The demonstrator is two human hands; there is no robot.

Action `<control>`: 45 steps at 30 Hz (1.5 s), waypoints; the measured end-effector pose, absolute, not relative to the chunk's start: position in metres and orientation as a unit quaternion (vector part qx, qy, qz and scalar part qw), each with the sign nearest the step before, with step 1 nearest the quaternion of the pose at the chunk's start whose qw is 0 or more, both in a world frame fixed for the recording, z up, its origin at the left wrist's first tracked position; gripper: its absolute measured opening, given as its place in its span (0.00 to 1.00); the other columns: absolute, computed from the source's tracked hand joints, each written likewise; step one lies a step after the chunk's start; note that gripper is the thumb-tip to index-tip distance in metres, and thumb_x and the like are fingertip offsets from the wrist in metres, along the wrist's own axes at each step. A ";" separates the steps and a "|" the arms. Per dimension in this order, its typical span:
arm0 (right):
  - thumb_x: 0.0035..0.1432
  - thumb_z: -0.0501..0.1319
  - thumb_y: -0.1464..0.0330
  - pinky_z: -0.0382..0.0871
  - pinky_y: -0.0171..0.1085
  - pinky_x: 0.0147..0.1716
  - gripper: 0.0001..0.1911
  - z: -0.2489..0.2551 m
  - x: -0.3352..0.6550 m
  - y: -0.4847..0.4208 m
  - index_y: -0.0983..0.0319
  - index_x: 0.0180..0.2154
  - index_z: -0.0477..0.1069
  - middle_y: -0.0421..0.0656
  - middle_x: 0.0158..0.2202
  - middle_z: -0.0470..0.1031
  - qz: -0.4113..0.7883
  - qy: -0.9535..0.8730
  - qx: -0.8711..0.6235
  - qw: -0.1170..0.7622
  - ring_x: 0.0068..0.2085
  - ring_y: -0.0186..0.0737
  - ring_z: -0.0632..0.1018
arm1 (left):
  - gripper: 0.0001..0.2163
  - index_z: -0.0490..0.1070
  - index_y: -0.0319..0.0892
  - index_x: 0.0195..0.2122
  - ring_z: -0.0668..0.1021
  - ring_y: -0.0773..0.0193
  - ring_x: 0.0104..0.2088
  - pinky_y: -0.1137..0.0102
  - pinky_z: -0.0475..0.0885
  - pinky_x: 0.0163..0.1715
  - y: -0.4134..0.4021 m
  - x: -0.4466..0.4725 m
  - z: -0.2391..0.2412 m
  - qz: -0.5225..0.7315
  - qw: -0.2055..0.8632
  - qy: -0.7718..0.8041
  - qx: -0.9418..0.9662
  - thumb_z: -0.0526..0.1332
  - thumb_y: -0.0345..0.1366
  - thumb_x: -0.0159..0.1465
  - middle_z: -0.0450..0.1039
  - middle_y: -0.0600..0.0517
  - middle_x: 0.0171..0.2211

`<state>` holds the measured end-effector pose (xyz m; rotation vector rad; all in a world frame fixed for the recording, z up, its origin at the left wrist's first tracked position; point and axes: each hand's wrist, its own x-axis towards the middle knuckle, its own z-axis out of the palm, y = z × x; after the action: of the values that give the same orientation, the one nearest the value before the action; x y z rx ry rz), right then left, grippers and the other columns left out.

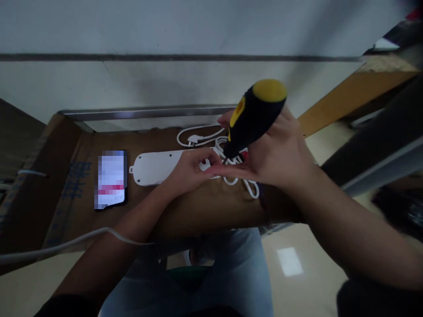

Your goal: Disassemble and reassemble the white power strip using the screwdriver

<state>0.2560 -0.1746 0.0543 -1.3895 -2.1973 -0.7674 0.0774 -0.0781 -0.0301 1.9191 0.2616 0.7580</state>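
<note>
A white power strip (155, 167) lies lengthwise on the cardboard, small dark screw holes showing on its upturned face. My left hand (190, 169) rests over its right part, fingers curled and pressed together near the screwdriver's tip; anything pinched there is too small to make out. In my right hand (277, 154) is a black and yellow screwdriver (253, 119), tilted with its handle up and its shaft pointing down toward my left fingertips. The white cord (253, 189) lies in loops under and around my right hand, and its plug (194, 140) sits behind the strip.
A lit phone (111, 178) lies on the cardboard box (142, 215) to the left. Another white cable (82, 235) crosses the box's front left. Behind stands a pale panel (165, 83) with a metal edge (148, 113). A dark post (366, 119) rises at right.
</note>
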 end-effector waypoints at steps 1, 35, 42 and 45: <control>0.61 0.56 0.36 0.77 0.51 0.44 0.38 0.054 0.257 -0.174 0.62 0.53 0.67 0.48 0.48 0.77 -0.285 -0.793 -0.495 0.211 0.49 0.51 0.80 | 0.14 0.75 0.42 0.30 0.77 0.66 0.32 0.71 0.70 0.35 -0.079 0.077 -0.029 0.313 0.505 0.110 0.797 0.70 0.46 0.65 0.78 0.54 0.29; 0.59 0.69 0.60 0.66 0.29 0.29 0.14 0.064 0.267 -0.170 0.64 0.39 0.74 0.39 0.32 0.74 0.143 -0.698 -0.489 0.504 0.32 0.25 0.74 | 0.24 0.76 0.47 0.59 0.69 0.42 0.66 0.46 0.63 0.67 -0.066 0.075 -0.041 0.139 0.245 0.133 0.950 0.72 0.43 0.62 0.66 0.41 0.67; 0.67 0.63 0.59 0.62 0.30 0.32 0.15 0.067 0.263 -0.176 0.65 0.34 0.74 0.38 0.27 0.70 0.011 -0.690 -0.555 0.464 0.30 0.20 0.68 | 0.23 0.76 0.46 0.60 0.67 0.42 0.67 0.48 0.61 0.68 -0.064 0.075 -0.041 0.131 0.247 0.120 0.953 0.71 0.42 0.63 0.64 0.41 0.68; 0.67 0.61 0.59 0.61 0.31 0.31 0.15 0.066 0.262 -0.179 0.64 0.36 0.75 0.39 0.29 0.71 0.011 -0.702 -0.544 0.460 0.29 0.21 0.69 | 0.22 0.77 0.47 0.59 0.67 0.43 0.68 0.49 0.61 0.69 -0.064 0.074 -0.040 0.124 0.249 0.119 0.953 0.71 0.41 0.63 0.64 0.42 0.68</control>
<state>0.2622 -0.1786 0.0657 -1.3382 -1.7275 0.0260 0.0744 -0.0641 -0.0397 2.5972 0.3247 0.3377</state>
